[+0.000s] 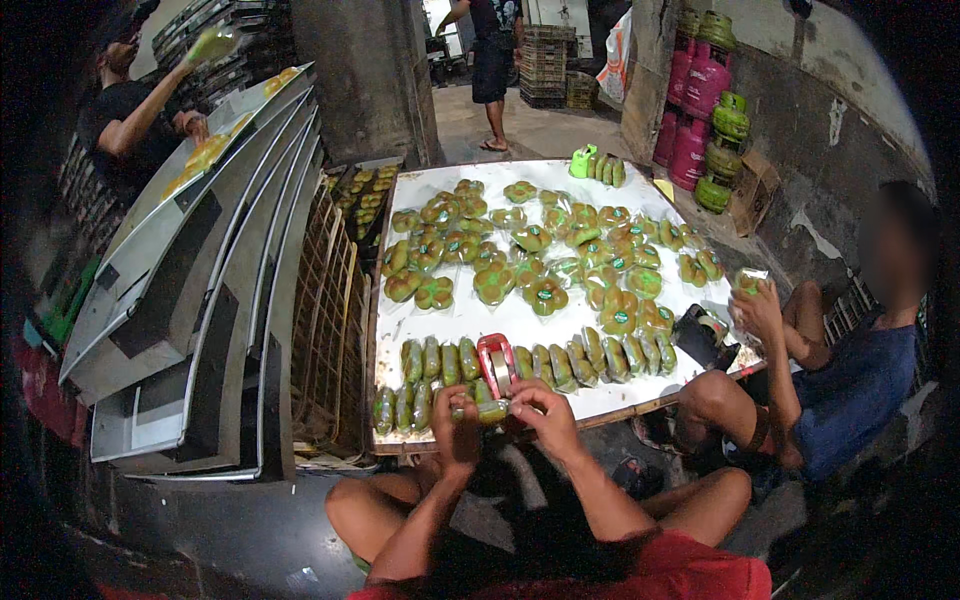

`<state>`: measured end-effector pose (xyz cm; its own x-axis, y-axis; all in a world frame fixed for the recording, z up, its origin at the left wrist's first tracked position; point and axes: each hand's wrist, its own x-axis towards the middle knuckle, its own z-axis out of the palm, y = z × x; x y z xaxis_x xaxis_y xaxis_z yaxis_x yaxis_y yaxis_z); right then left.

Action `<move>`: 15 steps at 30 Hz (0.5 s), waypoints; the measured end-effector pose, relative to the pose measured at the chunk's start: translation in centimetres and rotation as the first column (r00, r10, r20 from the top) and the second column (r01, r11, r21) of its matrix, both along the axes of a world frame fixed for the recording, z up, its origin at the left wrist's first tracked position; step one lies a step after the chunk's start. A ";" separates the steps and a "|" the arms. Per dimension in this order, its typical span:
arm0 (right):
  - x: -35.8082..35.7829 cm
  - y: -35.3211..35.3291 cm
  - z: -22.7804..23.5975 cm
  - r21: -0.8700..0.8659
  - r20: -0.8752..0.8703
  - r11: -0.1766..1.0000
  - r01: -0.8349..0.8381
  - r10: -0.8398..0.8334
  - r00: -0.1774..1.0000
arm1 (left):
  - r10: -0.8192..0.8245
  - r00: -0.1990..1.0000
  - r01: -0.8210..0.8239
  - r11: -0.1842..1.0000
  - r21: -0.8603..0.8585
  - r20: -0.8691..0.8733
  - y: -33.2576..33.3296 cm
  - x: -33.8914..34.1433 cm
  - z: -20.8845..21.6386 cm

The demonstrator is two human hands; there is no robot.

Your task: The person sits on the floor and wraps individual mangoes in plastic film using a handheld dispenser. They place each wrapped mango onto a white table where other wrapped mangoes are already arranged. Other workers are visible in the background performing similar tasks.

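Both hands meet at the near edge of the white surface (440,325): the left hand (457,418) and right hand (538,408) are clamped together on one wrapped green pastry (490,410), just in front of a red tape dispenser (496,362) standing among the row of wrapped pastries (590,355)
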<state>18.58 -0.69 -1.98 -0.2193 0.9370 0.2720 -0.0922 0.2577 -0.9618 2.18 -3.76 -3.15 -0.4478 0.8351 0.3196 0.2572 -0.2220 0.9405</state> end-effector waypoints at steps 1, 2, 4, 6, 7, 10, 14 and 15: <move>0.1 0.4 -0.7 0.002 0.019 1.000 -0.029 0.029 0.999 | -0.004 0.999 0.004 1.000 -0.003 -0.046 0.1 1.0 0.4; 0.1 1.3 -2.1 0.004 0.038 0.998 -0.059 0.059 0.998 | -0.004 0.995 0.004 1.000 -0.008 -0.097 0.2 1.7 0.1; -0.4 1.4 -2.3 -0.042 0.059 0.999 -0.028 0.031 0.998 | 0.006 0.978 -0.009 1.000 -0.010 -0.207 0.4 2.1 -0.1; -1.1 0.2 -2.2 -0.152 0.083 0.984 0.093 -0.081 0.993 | -0.030 0.981 0.021 0.998 -0.051 -0.194 -0.1 1.6 0.3; -1.3 -0.4 -0.9 -0.185 0.129 0.977 0.110 -0.087 0.988 | -0.044 0.982 0.030 0.997 -0.077 -0.185 -0.5 1.3 0.5; -0.6 -0.1 -1.0 0.366 0.319 0.925 -0.105 -0.019 0.947 | -0.073 0.993 0.065 0.994 -0.088 -0.090 -0.2 0.4 1.6; 0.3 0.4 0.9 0.276 0.432 0.946 -0.169 0.035 0.901 | -0.550 0.646 0.643 0.766 0.012 0.529 -0.3 -1.9 5.8; -0.2 0.9 1.4 0.127 0.332 0.980 -0.155 0.106 0.937 | -0.666 0.739 0.666 0.745 -0.035 -0.104 0.4 -3.7 5.1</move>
